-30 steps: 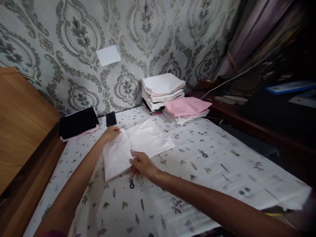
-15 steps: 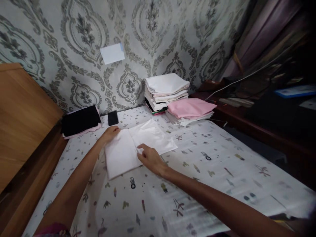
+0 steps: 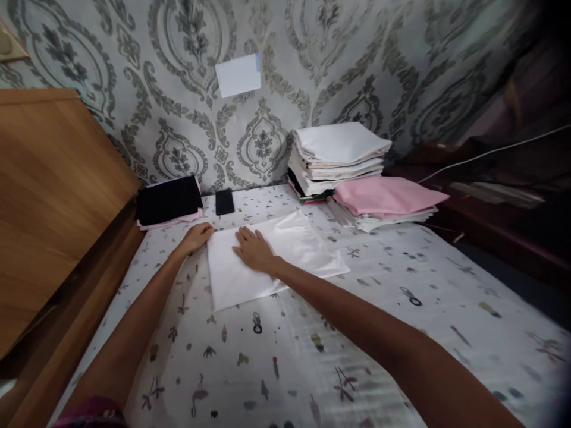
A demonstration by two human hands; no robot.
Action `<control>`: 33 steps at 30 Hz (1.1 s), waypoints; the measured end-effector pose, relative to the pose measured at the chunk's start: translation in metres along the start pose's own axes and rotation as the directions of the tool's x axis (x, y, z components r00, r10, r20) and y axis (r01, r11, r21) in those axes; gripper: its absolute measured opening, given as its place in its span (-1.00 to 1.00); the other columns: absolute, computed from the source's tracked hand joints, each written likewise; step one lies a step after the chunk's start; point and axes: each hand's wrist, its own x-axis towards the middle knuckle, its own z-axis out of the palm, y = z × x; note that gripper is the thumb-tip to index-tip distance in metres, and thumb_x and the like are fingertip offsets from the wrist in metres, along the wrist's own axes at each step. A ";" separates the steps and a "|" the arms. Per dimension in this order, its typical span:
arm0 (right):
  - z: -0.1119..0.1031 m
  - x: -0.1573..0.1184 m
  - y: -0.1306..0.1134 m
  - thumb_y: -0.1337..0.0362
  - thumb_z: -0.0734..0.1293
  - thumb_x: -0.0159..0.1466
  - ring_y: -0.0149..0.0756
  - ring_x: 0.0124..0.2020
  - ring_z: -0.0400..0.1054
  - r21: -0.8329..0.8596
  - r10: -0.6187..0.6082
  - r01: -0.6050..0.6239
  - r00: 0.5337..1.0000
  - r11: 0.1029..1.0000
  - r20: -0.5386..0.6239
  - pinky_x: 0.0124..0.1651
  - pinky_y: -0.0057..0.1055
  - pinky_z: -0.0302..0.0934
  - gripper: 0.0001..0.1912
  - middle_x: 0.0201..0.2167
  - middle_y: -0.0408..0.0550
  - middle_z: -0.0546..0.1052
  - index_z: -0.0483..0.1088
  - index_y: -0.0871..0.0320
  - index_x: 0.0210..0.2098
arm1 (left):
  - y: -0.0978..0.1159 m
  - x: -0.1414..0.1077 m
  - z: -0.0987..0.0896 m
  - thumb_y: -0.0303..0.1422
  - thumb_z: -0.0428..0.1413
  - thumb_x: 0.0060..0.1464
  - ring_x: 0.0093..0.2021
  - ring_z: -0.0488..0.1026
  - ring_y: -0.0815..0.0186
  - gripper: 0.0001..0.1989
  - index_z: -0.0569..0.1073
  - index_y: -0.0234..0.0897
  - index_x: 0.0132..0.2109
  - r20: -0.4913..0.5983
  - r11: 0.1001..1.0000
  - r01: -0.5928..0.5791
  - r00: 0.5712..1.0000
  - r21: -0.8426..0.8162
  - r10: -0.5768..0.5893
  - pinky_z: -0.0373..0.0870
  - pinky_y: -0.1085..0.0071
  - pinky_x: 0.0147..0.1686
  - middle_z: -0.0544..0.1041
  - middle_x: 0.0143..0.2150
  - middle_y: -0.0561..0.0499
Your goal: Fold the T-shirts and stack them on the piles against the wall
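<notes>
A folded white cloth [image 3: 236, 276] lies on the patterned sheet, its right part wrinkled and angled away. At the cloth's far left corner, my left hand [image 3: 197, 237] has its fingers curled together on the edge. My right hand [image 3: 254, 248] rests flat on top of the cloth, fingers stretched out and slightly spread. What lies under the right palm is hidden.
A tall stack of folded white cloths [image 3: 341, 142] stands by the wall, with a pink cloth [image 3: 390, 195] topping a lower pile beside it. Black folded cloth [image 3: 169, 200] and a dark phone [image 3: 224, 202] lie at the back left. A wooden panel [image 3: 57, 196] borders the left side.
My right hand has gone from a pointing pose near the cloth's middle to lying flat farther up on it. The cloth's fold line no longer shows. The view has shifted left.
</notes>
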 end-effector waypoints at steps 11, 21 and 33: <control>0.000 -0.020 -0.007 0.27 0.06 0.44 -0.06 0.43 -0.09 -0.039 -0.019 0.018 1.000 0.999 -0.024 0.39 0.04 -0.19 -0.52 0.38 0.23 0.16 0.19 0.32 0.28 | 0.065 -0.128 0.065 -0.01 -0.16 0.31 0.46 -0.04 0.06 -0.35 0.09 -0.30 0.38 0.049 0.927 -0.272 0.962 0.259 0.269 -0.03 0.02 0.36 0.12 0.44 -0.26; -0.016 -0.041 -0.020 0.31 0.13 0.42 -0.02 0.36 0.06 0.004 -0.054 0.055 0.995 0.998 -0.084 0.34 0.02 -0.05 -0.61 0.31 0.24 0.27 0.33 0.27 0.17 | 0.056 -0.187 0.043 -0.04 -0.18 0.33 0.46 -0.02 0.12 -0.44 0.19 -0.18 0.35 0.125 0.969 -0.219 0.971 0.117 0.204 0.00 0.06 0.37 0.10 0.46 -0.14; 0.003 -0.142 -0.086 0.48 0.13 0.36 -0.24 -0.32 0.24 -0.024 -0.309 0.309 0.951 0.951 -0.004 -0.33 -0.35 0.15 -0.75 -0.31 0.04 0.43 0.44 0.24 -0.21 | 0.028 -0.090 0.031 -0.24 -0.07 0.24 0.31 0.24 0.06 -0.58 0.36 -0.30 0.17 0.031 0.982 -0.184 0.983 0.037 0.183 0.13 0.10 0.31 0.35 0.29 -0.20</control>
